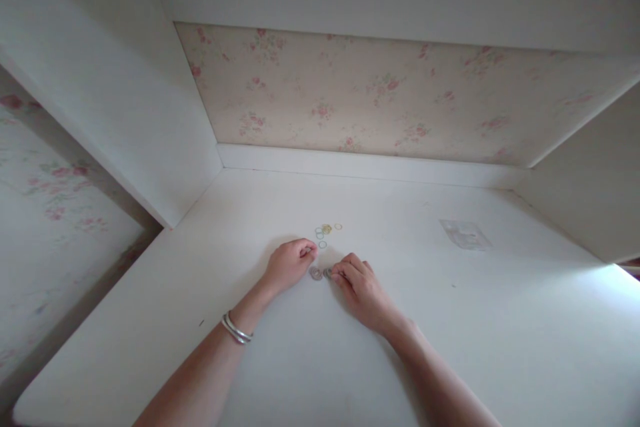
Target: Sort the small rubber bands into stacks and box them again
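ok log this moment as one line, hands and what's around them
left hand: fingers curled beside small rings | right hand: fingertips on grey rings | surface: white desk | also: clear packet to the right

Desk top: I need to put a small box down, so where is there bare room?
Bare: the desk right of the right hand, below the clear packet, and the near-left corner beside the left hand. Crowded: the small rings and grey pieces at the fingertips.
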A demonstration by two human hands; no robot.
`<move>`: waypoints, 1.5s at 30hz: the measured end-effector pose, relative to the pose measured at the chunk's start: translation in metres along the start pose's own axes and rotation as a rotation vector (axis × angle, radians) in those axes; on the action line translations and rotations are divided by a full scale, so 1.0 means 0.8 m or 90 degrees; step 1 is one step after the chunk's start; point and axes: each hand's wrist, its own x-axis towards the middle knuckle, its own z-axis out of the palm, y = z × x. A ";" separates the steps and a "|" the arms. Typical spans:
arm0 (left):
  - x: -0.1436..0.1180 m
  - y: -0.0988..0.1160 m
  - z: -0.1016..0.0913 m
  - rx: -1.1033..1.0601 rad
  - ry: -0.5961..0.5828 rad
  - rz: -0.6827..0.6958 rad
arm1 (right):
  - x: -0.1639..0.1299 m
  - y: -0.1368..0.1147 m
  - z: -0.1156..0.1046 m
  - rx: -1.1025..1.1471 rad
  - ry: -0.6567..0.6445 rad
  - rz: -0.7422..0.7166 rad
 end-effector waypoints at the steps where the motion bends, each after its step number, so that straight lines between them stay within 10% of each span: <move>1: 0.000 0.000 0.000 0.003 0.001 -0.002 | 0.000 0.000 0.001 -0.006 0.000 0.002; 21: 0.002 -0.003 0.000 -0.040 0.024 -0.003 | 0.005 0.012 0.002 -0.030 0.119 0.116; 38: 0.002 -0.006 -0.002 -0.019 0.039 -0.005 | 0.087 0.054 -0.004 -0.208 -0.031 0.247; 45: 0.000 -0.004 -0.005 -0.013 0.036 -0.002 | 0.073 0.060 0.008 -0.114 0.072 0.211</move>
